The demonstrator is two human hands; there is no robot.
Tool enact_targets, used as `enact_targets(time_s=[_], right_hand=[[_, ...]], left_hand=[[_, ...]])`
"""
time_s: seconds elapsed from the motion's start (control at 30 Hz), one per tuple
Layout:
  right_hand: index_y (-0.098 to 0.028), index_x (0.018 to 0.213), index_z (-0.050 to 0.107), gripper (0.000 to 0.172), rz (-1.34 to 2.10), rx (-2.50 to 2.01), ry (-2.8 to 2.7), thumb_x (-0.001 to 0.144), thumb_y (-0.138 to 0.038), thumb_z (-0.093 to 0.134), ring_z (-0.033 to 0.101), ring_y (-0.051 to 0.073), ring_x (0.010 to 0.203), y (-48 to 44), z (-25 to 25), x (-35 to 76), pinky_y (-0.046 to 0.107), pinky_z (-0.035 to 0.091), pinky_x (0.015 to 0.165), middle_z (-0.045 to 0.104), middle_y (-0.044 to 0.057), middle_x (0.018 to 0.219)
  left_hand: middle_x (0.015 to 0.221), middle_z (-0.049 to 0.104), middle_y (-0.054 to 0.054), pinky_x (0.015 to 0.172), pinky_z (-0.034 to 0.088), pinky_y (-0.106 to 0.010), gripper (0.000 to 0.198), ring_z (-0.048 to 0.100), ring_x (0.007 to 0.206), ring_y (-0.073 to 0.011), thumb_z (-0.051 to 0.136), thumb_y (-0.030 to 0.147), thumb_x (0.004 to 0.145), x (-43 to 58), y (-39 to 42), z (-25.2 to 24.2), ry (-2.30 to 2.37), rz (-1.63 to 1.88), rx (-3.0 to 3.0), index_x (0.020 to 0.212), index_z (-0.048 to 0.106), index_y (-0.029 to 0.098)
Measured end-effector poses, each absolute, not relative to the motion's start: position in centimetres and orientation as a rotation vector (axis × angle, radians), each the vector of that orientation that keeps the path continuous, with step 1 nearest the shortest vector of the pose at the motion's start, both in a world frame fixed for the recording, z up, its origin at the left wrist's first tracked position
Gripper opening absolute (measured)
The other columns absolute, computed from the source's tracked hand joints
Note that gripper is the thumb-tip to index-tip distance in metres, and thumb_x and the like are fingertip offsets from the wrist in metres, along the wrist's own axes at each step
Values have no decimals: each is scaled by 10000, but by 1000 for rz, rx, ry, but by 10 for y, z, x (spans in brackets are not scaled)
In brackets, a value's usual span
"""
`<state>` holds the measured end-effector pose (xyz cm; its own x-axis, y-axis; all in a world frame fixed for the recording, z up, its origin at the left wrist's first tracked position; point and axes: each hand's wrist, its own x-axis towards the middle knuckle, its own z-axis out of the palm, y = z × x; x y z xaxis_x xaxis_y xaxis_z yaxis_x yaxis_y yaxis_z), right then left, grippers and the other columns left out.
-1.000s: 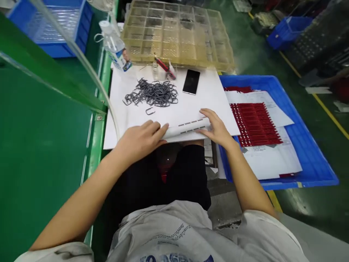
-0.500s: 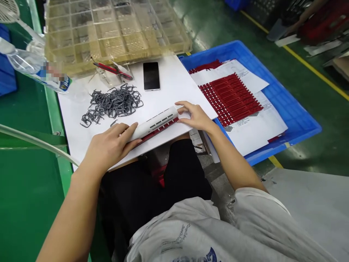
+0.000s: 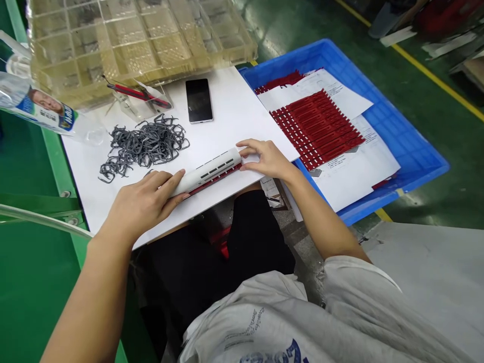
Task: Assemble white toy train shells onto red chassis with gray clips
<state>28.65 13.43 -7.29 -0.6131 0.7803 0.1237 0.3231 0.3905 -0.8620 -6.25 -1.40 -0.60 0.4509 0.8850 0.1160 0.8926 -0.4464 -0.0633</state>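
My left hand [image 3: 145, 199] and right hand [image 3: 264, 159], fingers pressed together, clasp the ends of the white slotted roll [image 3: 206, 172] on the desk [image 3: 234, 113]. The blue crate [image 3: 416, 146] holds red slotted sheets [image 3: 317, 128]. I cannot make out what is in the divided tray [image 3: 212, 58].

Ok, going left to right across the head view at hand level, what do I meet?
left hand → white slotted bar → right hand → red slotted sheet → blue crate
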Motion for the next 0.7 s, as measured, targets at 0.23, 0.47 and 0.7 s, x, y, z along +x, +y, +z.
enact_targets(time_s=[0.23,0.47,0.7], right_hand=[[-208,1362,745,636,1190,-948,-2104,766,-362,904,801,373,1269,135,-74,285,557,541,1213,880,70,1188],[-181,1417,740,706,1168,-983,-2064,780,-400,951,811,364,1228,135,-78,287,561,538,1232,874,89,1220],[-246,1604,627,923,1125,-733,-2139,854,-706,908,772,366,1279,141,-83,299,555,551,1202,737,154,1533]], left_hand=[[1163,783,-138,612,397,-354,512,763,1027,-341,527,466,1178,-68,-15,-13,-1546,-117,-2572,1648,546,267],[1139,789,-162,641,446,-363,540,767,1002,-344,430,506,1205,-65,-6,-24,-1511,-9,-2597,1603,572,169],[1108,766,-167,724,516,-392,593,737,1077,-391,452,586,1173,-68,-5,-31,-1669,-26,-2665,1609,591,209]])
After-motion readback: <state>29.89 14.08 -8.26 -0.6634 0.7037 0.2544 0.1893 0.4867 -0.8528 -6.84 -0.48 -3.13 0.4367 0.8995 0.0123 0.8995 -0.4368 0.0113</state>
